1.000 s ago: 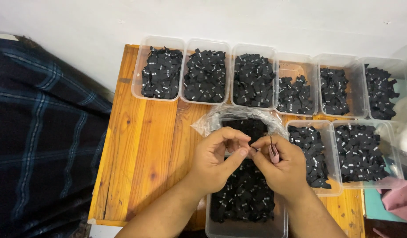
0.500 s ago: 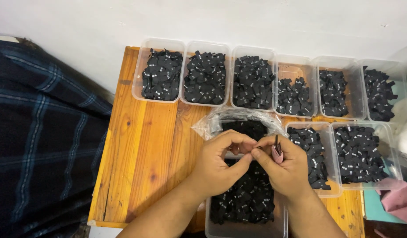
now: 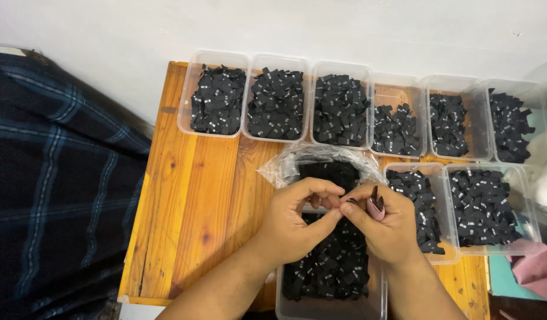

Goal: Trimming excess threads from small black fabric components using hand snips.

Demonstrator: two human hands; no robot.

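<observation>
**Label Handling Over the Near Container**

While both hands are meeting above the near container (image 3: pixel 329 299), the left hand (image 3: pixel 297 222) and the right hand (image 3: pixel 386 228) are pinching one small black label (image 3: pixel 350 202) between their fingertips. The left thumb and forefinger are closing on the label from the left. The right hand is gripping it from the right and is also holding a thin stack of further labels (image 3: pixel 376 201) upright between thumb and forefinger. The pinched label is sitting just above the near container and apart from its contents.

The near container is a clear plastic tub. It is holding a deep heap of small black fabric labels with tiny white marks, and a crumpled clear plastic bag (image 3: pixel 297 163) is lying open at its far end, with more black labels showing inside it.

Just to the right, two more clear tubs (image 3: pixel 448 258) are standing side by side, each holding a layer of the same black labels. Beyond them, a row of six clear tubs (image 3: pixel 279 59) is lining the far edge of the wooden table (image 3: pixel 190 213). The three tubs on the left of that row are filled thickly; the three on the right are filled less, with bare bottom showing.

A dark plaid cloth (image 3: pixel 54 178) is lying left of the table, and a pink cloth (image 3: pixel 537 269) is lying at the right edge.
</observation>
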